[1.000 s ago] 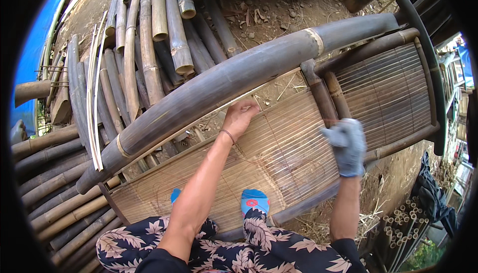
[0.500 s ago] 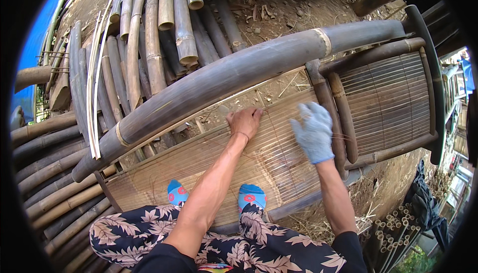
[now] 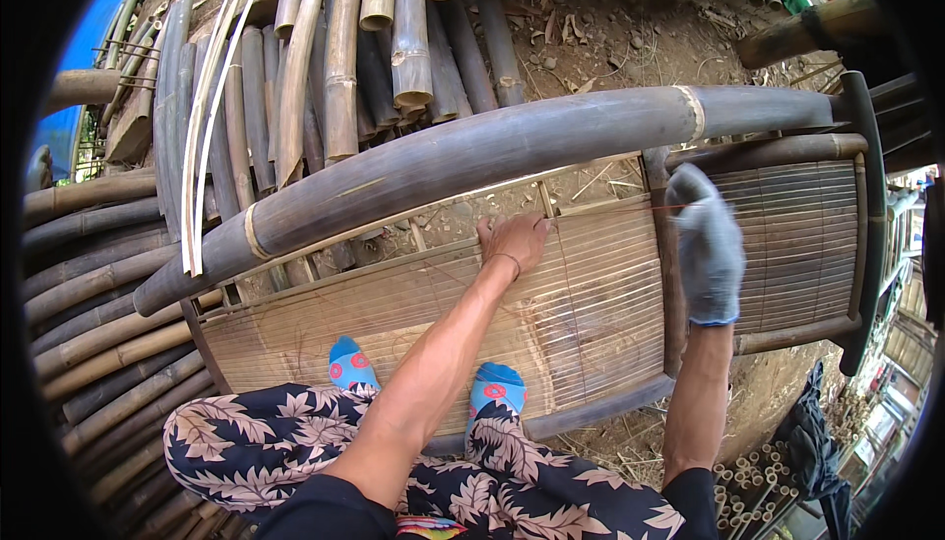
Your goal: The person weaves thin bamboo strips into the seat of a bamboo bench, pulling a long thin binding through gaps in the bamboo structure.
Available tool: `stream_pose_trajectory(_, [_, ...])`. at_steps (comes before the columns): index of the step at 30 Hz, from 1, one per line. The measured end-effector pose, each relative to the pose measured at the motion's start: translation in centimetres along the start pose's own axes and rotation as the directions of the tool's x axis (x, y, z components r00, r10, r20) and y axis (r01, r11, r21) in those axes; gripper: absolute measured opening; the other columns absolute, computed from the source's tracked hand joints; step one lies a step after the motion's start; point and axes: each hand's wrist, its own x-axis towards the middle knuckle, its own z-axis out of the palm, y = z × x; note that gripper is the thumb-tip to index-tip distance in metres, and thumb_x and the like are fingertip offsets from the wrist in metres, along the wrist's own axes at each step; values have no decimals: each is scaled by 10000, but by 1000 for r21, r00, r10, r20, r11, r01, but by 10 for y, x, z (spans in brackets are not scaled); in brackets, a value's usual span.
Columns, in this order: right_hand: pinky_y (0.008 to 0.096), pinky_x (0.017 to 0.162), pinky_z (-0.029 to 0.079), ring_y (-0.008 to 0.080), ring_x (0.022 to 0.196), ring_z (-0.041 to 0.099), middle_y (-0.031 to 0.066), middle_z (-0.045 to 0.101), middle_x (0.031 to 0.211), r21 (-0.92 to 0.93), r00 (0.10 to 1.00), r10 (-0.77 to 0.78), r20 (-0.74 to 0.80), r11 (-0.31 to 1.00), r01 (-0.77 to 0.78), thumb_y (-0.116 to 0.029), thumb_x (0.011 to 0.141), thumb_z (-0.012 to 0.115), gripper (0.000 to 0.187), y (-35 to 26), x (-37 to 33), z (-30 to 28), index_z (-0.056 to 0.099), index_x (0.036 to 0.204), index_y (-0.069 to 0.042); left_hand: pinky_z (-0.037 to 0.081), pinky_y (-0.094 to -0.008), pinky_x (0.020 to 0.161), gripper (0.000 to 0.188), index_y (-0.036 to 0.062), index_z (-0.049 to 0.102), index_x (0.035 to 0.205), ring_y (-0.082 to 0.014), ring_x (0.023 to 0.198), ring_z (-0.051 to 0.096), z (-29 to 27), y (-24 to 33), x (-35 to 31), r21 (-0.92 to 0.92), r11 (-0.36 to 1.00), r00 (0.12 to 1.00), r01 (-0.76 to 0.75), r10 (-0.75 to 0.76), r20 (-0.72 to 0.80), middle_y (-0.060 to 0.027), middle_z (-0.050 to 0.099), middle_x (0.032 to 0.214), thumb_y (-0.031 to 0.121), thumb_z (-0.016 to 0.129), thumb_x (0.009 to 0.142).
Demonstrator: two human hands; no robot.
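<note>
My bare left hand (image 3: 517,242) is at the far edge of a bamboo slat panel (image 3: 602,289), its fingers curled down over the edge strip. My right hand (image 3: 707,250), in a grey glove, is raised above the frame post right of the panel. Its fingers are closed on a thin reddish-brown cord (image 3: 615,208), which runs taut leftward to near my left fingertips. Rows of similar cord cross the slats. Both my feet, in blue patterned socks, rest on the panel; the right sock (image 3: 498,388) shows beside my left forearm.
A thick curved bamboo rail (image 3: 472,158) runs along the panel's far side. Bamboo poles (image 3: 340,58) lie stacked beyond and to the left. A smaller slatted section (image 3: 792,235) adjoins on the right. Bundled thin bamboo (image 3: 753,486) stands at lower right. Pale strips (image 3: 197,166) lean at left.
My gloved right hand has risen and moved right and away, drawing the cord taut. My left hand keeps to the panel's far edge. The whole view has shifted slightly.
</note>
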Motion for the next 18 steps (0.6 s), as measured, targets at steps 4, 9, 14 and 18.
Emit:
stream_pose_trajectory(4, [351, 604, 544, 241, 640, 627, 109, 703, 876, -47, 966, 253, 54, 967, -251, -273, 1010, 489, 312, -21, 7, -13, 658, 993, -11, 240, -534, 1017, 350, 163, 674, 971, -349, 1064, 601, -1, 4, -2, -26, 1000, 1000, -6, 6, 8, -115, 705, 1024, 365, 390, 1000])
stream_pose_trajectory(9, [504, 660, 563, 406, 667, 669, 211, 627, 700, -670, 448, 566, 692, 273, 690, -170, 950, 479, 237, 91, -62, -57, 634, 833, -34, 232, -562, 1034, 359, 166, 701, 980, -349, 1028, 621, -1, 13, 2, -19, 1000, 999, 16, -15, 30, -113, 709, 1013, 367, 403, 994])
stream_pose_trajectory(14, [461, 597, 454, 363, 683, 594, 151, 565, 726, -635, 652, 304, 695, 686, 357, -161, 904, 500, 130, 76, -101, -11, 498, 828, -56, 241, -615, 1018, 350, 180, 708, 999, -341, 1022, 628, -5, 12, 3, -16, 1000, 1000, 2, -2, -14, -109, 711, 997, 391, 429, 977])
stream_pose_trajectory(18, [433, 630, 460, 342, 720, 586, 129, 580, 759, -754, 628, 451, 635, 542, 373, -129, 878, 512, 93, 78, -89, -93, 522, 833, -48, 290, -588, 1018, 305, 162, 697, 1072, -338, 1071, 613, 6, 10, -6, -60, 998, 999, -29, 27, -33, -118, 703, 1032, 350, 484, 960])
